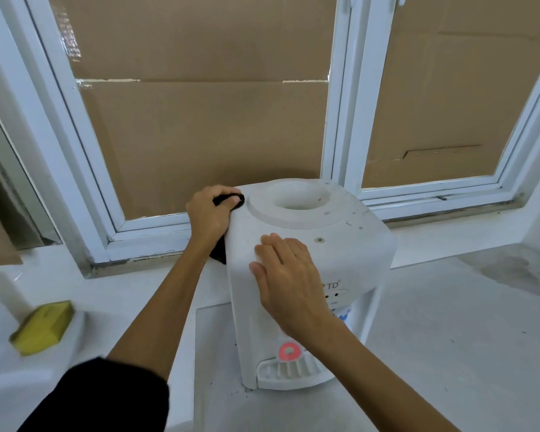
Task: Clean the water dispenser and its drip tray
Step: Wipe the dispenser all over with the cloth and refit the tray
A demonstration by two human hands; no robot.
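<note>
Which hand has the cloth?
The left hand, gripping the black cloth at the dispenser's rear corner; the right hand lies flat, empty.

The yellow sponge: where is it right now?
In the head view the yellow sponge lies at the far left on the white counter, untouched, left of the left forearm and well apart from the water dispenser.

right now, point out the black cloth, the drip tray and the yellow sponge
black cloth (231, 199), head view, the part under the left hand's fingers
drip tray (289, 371), head view, its slotted grille
yellow sponge (42, 327), head view, its top face
</note>
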